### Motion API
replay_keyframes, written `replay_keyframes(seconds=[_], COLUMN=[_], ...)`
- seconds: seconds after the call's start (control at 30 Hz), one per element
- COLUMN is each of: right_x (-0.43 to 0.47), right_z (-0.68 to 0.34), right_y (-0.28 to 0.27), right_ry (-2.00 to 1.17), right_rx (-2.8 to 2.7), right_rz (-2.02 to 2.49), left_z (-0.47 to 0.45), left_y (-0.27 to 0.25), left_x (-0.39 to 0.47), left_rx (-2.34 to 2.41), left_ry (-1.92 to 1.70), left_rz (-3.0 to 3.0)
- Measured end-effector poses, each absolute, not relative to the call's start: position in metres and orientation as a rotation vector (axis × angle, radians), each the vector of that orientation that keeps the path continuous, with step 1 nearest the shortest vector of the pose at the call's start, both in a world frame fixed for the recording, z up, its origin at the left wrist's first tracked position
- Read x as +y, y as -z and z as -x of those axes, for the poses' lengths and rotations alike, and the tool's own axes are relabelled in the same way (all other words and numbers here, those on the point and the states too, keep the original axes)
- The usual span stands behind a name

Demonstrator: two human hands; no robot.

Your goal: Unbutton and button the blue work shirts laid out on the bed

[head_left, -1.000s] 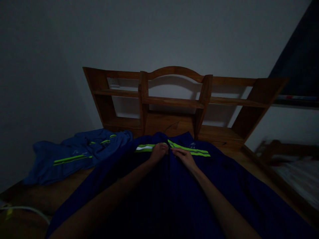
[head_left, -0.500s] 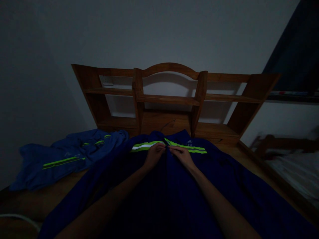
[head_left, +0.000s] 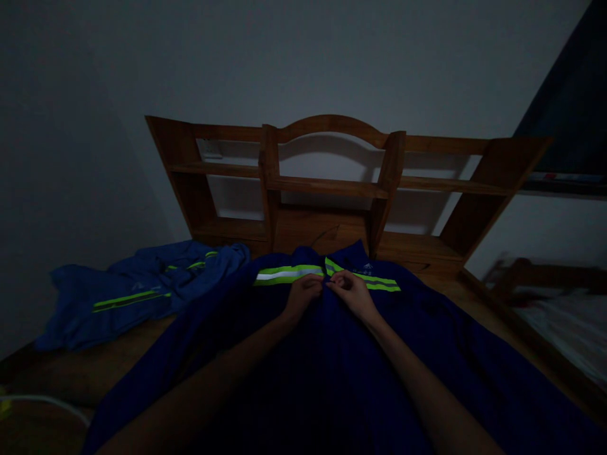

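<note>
- At left, beside the jacket (head_left: 341, 354): a lighter blue garment (head_left: 123, 287), crumpled, with green stripes.
- Across the middle, just behind the collar (head_left: 355, 253): a wooden shelf (head_left: 327, 185) against the wall (head_left: 327, 57).
- At the lower left corner: a pale curved band (head_left: 47, 399); at the right edge: pale cloth (head_left: 569, 322); at the upper right: a dark panel (head_left: 578, 95).
- In the way: both forearms (head_left: 403, 360), reaching in from the bottom edge and hiding parts of the jacket; lower front lost in shadow.
- Jacket spread over the counter (head_left: 118, 360), lower middle of the frame; collar toward the shelf, long axis running from bottom edge to center, reflective stripe (head_left: 289, 275) crosswise.
- Left hand (head_left: 306, 296) and right hand (head_left: 349, 294) close together near center, fingers of each pinched on the jacket's front edges by the stripe.
</note>
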State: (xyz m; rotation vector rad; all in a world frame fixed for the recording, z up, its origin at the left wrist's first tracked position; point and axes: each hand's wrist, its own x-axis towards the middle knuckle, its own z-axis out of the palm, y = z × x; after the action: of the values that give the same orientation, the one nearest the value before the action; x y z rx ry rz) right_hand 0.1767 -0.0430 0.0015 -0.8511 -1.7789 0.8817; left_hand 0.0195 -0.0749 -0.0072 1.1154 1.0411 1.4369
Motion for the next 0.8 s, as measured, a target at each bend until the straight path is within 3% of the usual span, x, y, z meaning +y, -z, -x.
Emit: replay_keyframes(seconds=[0.13, 0.4, 0.8], right_x=[-0.043, -0.054, -0.055], right_z=[-0.179, -0.178, -0.179], right_y=[-0.001, -0.008, -0.01], right_ry=[-0.765, -0.497, -0.436], right_rx=[-1.914, -2.093, -2.136], right_rz=[0.877, 0.869, 0.885], left_z=[-0.021, -0.024, -0.024], left_y=[0.01, 0.009, 0.013], left_x=[-0.075, -0.072, -0.071], left_rx=[0.972, 1.29, 1.171], left_ry=[-1.365, -1.378, -1.399], left_rz=[-0.906, -1.133, -1.024])
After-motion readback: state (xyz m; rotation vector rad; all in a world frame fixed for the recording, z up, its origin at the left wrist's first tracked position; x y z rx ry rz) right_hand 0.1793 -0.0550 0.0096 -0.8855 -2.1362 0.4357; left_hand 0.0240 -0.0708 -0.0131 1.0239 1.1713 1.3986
